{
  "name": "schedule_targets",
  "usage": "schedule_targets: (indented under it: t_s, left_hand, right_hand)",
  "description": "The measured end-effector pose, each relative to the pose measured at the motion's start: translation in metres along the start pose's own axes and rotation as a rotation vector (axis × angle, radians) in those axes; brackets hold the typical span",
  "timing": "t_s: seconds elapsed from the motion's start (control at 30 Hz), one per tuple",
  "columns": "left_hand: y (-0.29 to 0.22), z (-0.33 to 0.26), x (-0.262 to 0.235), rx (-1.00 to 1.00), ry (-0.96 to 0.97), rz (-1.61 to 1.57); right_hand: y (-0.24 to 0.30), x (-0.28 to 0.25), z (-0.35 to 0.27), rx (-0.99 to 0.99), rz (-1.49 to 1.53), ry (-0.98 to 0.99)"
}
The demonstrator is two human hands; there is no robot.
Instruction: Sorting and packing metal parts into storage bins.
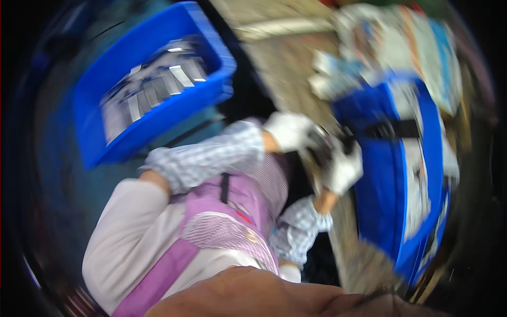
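My left hand [289, 131], in a white glove with dark fingers, reaches in from the left. Close beside it, my right hand [343, 168] wears a matching glove. Both sets of fingers curl toward each other over the edge of a worn board. Motion blur smears the fingertips, and whatever lies between them is too dark to name. Just right of my right hand stands a blue bin [374, 198] with pale pieces inside and a black strip [393, 129] across its rim.
At the far left, a larger blue bin [153, 119] holds several flat, silver-grey pieces [168, 80]. A white printed sack [422, 55] and crumpled pale-blue wrapping [338, 76] lie at the far right. A pale bar [285, 28] crosses the worn board [280, 63] at the back.
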State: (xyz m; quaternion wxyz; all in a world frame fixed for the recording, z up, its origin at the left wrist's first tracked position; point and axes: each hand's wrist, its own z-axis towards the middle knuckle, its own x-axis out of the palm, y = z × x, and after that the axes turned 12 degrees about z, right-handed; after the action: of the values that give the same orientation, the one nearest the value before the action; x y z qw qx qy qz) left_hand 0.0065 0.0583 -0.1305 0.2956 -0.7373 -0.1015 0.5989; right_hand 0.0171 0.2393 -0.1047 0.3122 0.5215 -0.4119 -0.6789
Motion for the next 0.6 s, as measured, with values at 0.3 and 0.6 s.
schedule_targets:
  t_s: [0.3,0.6]
  left_hand:
    - [0.079,-0.164,-0.074,-0.266,0.13,-0.59]
    - [0.37,-0.384,-0.176,-0.35,-0.019,0.709]
  right_hand:
    - [0.082,0.079,-0.084,-0.5,0.505,0.675]
    - [-0.001,0.07,-0.057,-0.228,0.081,0.649]
